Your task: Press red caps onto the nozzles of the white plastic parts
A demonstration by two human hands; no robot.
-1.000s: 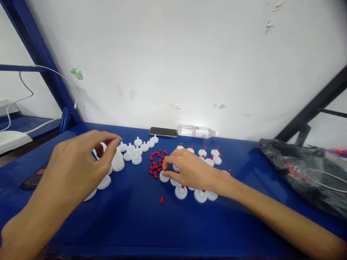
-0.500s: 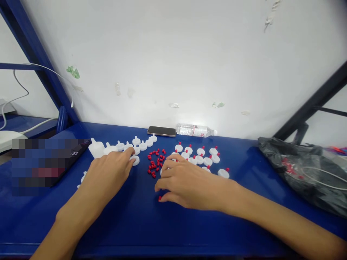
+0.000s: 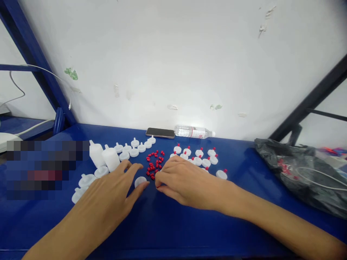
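Note:
My left hand (image 3: 116, 191) has its thumb and fingers apart beside a white round cap (image 3: 140, 181), which lies by the thumb tip. My right hand (image 3: 184, 182) is closed in a pinch, with a bit of red at its thumb and fingertips. Between and beyond the hands is a pile of small red tips (image 3: 151, 167). White spouted caps without red (image 3: 134, 152) stand at the left. Several white caps with red tips (image 3: 206, 163) stand behind my right hand, which hides part of them.
Two white bottles (image 3: 110, 159) stand behind my left hand. A phone (image 3: 160, 133) and a clear water bottle (image 3: 193, 131) lie along the wall. A black plastic bag (image 3: 292, 180) is at the right, on the blue table (image 3: 168, 231). A blurred patch covers the left.
My left hand has moved right and nearer, and its fingers have spread. A white cap now lies closer to the middle. My right hand's thumb has closed toward its fingers with the red tip.

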